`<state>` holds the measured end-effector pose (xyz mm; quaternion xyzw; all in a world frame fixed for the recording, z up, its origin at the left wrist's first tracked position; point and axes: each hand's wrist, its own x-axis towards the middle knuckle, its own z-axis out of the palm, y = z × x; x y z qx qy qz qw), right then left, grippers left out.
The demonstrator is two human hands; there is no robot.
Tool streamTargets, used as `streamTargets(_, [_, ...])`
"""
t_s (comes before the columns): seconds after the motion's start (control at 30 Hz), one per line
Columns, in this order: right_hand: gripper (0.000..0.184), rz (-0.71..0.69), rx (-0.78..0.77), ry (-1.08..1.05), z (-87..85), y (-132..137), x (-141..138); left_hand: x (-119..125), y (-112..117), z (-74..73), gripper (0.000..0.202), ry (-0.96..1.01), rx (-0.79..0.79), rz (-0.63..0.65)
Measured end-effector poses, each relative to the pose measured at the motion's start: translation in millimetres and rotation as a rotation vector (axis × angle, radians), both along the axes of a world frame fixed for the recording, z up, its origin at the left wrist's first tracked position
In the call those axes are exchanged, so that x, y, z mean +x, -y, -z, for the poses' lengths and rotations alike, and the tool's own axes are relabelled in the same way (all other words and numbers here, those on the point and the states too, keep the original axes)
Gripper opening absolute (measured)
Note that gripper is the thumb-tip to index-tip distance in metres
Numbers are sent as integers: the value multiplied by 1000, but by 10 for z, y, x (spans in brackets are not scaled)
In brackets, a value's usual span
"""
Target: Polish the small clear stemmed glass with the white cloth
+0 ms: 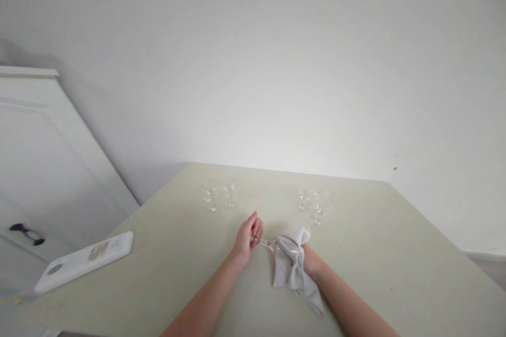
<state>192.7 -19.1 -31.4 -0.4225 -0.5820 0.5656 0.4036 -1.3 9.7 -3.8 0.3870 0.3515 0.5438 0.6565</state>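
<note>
A stemmed glass [270, 244] lies sideways between my two hands, low over the table. My left hand [250, 234] is closed around its foot end, with the stem running out to the right. Around the bowl is a light grey cloth [294, 263], whose folds hang down toward me. My right hand [311, 262] is at the cloth, mostly covered by it; its fingers are hidden, and the cloth is bunched about them and against the glass.
Two clear stemmed glasses [209, 196] stand at the back left of the pale table [177, 284]. Several more glasses [316, 202] are grouped at the back right. A white flat device [85, 260] lies at the left edge, beside a white cabinet [59, 168]. Behind is a wall [253, 63].
</note>
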Motion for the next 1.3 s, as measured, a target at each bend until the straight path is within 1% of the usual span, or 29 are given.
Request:
streamTargets(0.07, [37,-20,57,44,-14,1,10,-18,-15,9,58,-6,-1,-12])
streamTargets(0.17, [38,-121,149,45,-86,2,-1,-41,-28,22,58,-40,19,-32])
streamTargets(0.27, [42,-191,189,60,-162,10,-12,-46,-29,28,57,-60,16,-42])
streamTargets(0.37, [41,-193,181,120,-188,26,4,-37,-31,22,56,-13,-25,-24])
streamTargets(0.5, [42,-163,134,113,-169,26,36,-33,-52,12,55,50,-56,7])
streamTargets(0.6, [42,-157,160,144,-185,18,37,-43,-61,28,55,17,-20,-16])
streamTargets(0.67, [42,-192,179,164,-213,22,31,-50,-55,45,55,-27,16,-34])
streamTargets(0.77, [41,-232,169,153,-240,35,21,-51,-33,56,55,-65,40,-40])
streamTargets(0.87, [38,-201,125,135,-210,27,19,-39,-23,41,55,-33,24,-22])
streamTargets(1.0, [38,-166,9,43,-103,-37,36,-25,-47,10,55,44,-31,-1])
streamTargets(1.07, [37,-123,20,8,-71,-65,47,-24,-58,0,55,56,-55,-5])
streamTargets(1.13, [34,-73,67,-8,-82,-72,45,-25,-57,-10,54,55,-45,-33])
streamTargets(1.2, [31,-60,108,-30,-132,-58,20,-29,-42,-28,53,67,-8,-74])
streamTargets(1.27, [33,-56,123,-70,-190,-32,-20,-39,-22,-59,52,101,22,-111])
streamTargets(1.3, [36,-31,112,-103,-210,-18,-40,-47,-13,-77,52,124,25,-127])
